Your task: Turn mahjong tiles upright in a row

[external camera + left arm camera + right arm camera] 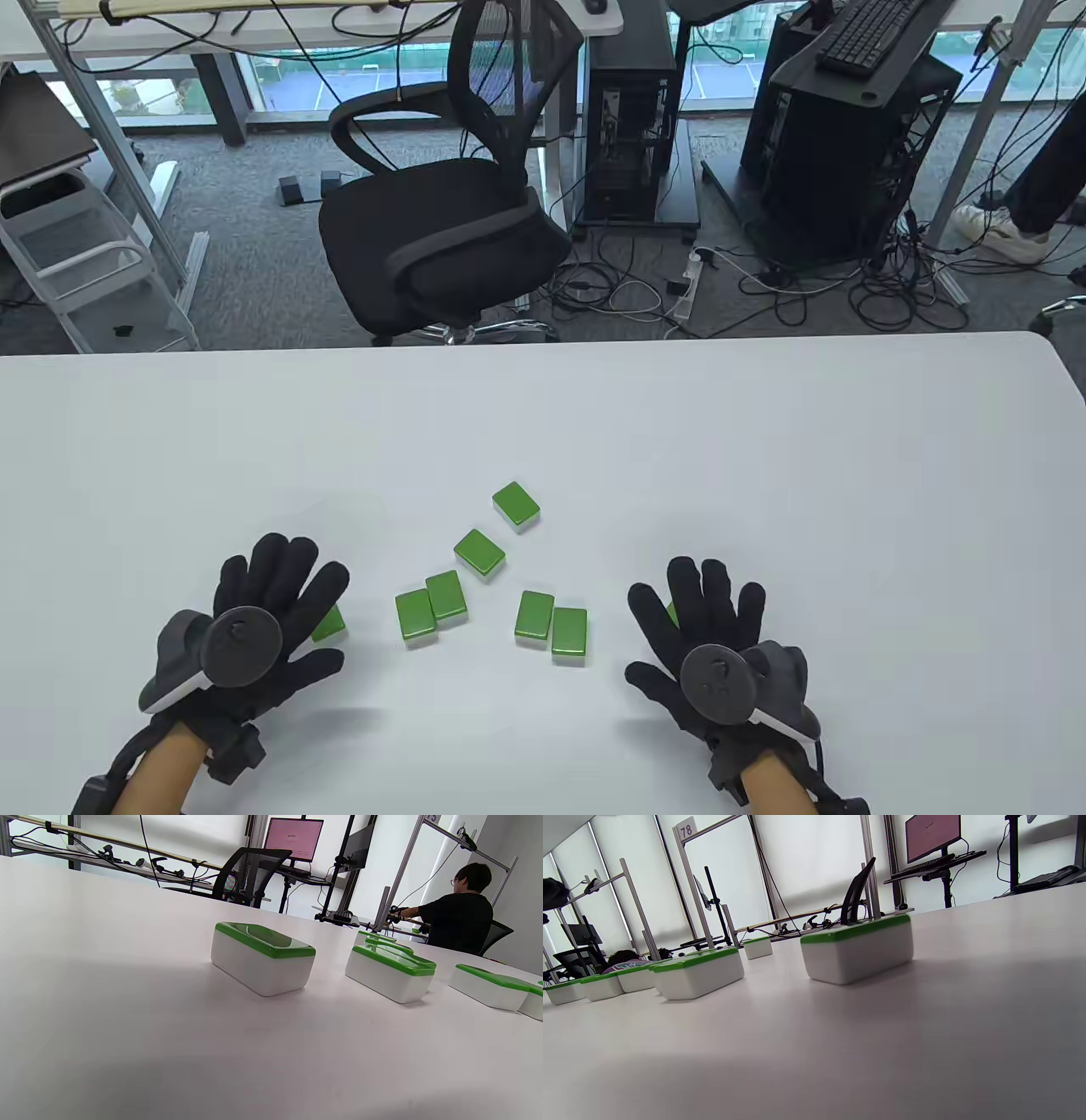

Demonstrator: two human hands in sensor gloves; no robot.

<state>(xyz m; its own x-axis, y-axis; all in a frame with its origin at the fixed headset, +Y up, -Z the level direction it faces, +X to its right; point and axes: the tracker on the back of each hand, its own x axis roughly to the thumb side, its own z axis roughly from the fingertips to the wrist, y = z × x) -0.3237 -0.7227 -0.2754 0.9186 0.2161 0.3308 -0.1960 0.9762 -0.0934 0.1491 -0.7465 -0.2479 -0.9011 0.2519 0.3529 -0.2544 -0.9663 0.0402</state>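
Several mahjong tiles with green backs and white bodies lie flat on the white table (pixel 764 475), green side up. A pair (pixel 430 604) sits left of centre and another pair (pixel 551 624) right of centre. Two single tiles (pixel 479 554) (pixel 516 506) lie farther back. My left hand (pixel 288 611) is spread palm down, partly covering one tile (pixel 331 626). That tile is the nearest one in the left wrist view (pixel 263 957). My right hand (pixel 679 637) is spread palm down over another tile (pixel 672 613), nearest in the right wrist view (pixel 857 948). Neither hand holds anything.
The table's far edge (pixel 543 338) lies well behind the tiles. A black office chair (pixel 441 229) and computer towers stand on the floor beyond it. Bare table lies to the left, right and behind the tiles.
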